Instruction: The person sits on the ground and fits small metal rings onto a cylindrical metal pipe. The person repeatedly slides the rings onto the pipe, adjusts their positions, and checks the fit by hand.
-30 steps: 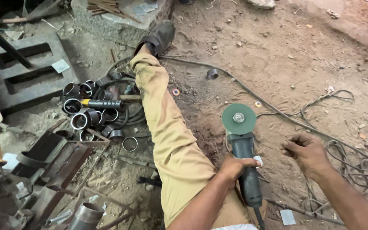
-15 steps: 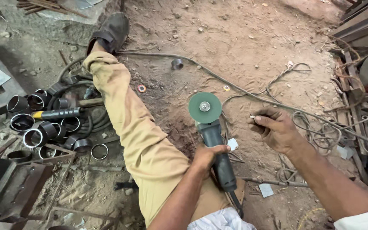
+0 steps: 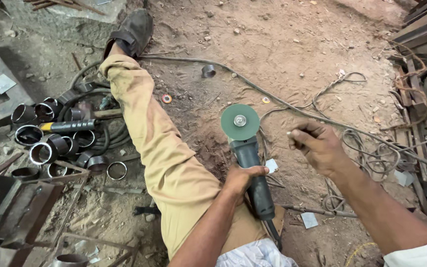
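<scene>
Gripping the angle grinder [image 3: 249, 158], the left hand [image 3: 240, 178] wraps its body.

Palm of left hand [image 3: 240, 179] hidden behind grinder [image 3: 250, 168] body. Grinder cord cut off at bottom edge, just below grinder. Small pale bit pinched in right hand [image 3: 317, 146] fingertips, right of grinder: too small to identify. Pipe piece [image 3: 70, 259] far left of grinder cropped by bottom edge.

Matt green abrasive disc [image 3: 240, 121], dark plastic grinder body [image 3: 253, 170], shiny metal pipe rings [image 3: 50, 143], rough dusty dirt floor [image 3: 282, 44]
</scene>
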